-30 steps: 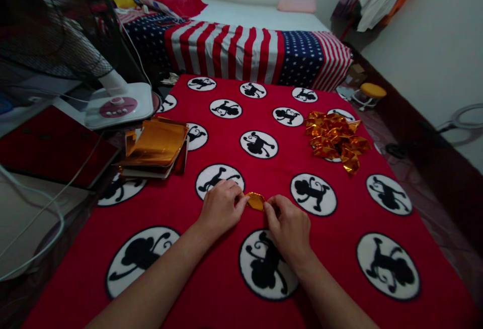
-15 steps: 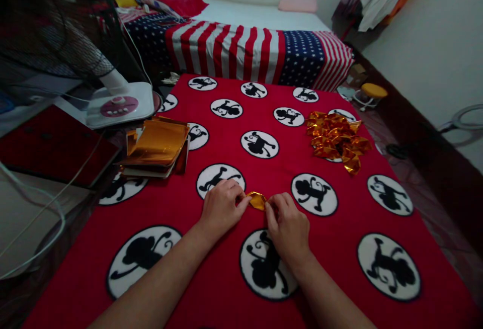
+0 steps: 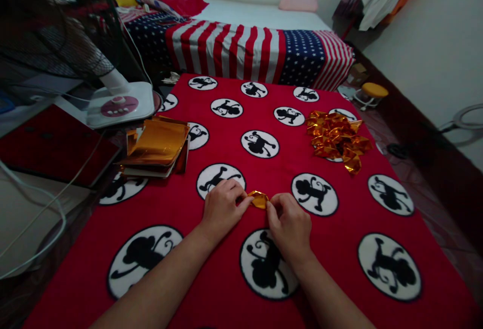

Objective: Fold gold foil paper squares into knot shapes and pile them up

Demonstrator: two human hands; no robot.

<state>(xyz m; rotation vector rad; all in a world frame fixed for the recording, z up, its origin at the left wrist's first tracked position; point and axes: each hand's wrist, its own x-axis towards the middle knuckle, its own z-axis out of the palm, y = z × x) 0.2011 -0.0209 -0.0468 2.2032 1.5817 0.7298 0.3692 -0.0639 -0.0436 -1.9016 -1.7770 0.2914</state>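
Observation:
A small folded piece of gold foil paper [image 3: 258,199] lies between my hands, just above the red cloth with monkey prints [image 3: 264,173]. My left hand [image 3: 225,208] pinches its left end between thumb and fingers. At the right end, my right hand [image 3: 289,223] pinches it the same way. To the left sits a stack of gold foil sheets [image 3: 156,140]. A heap of folded gold foil pieces [image 3: 335,138] rests on the cloth at the right.
A white fan base [image 3: 121,102] and a dark red box [image 3: 56,143] stand to the left, with cables [image 3: 56,208] nearby. Behind is a bed with a striped, starred cover [image 3: 241,50]. A yellow-topped stool [image 3: 373,91] is beyond the right edge.
Both hands and the foil piece between them have shifted very slightly to the right. Both pinches hold; the stack and the heap look the same.

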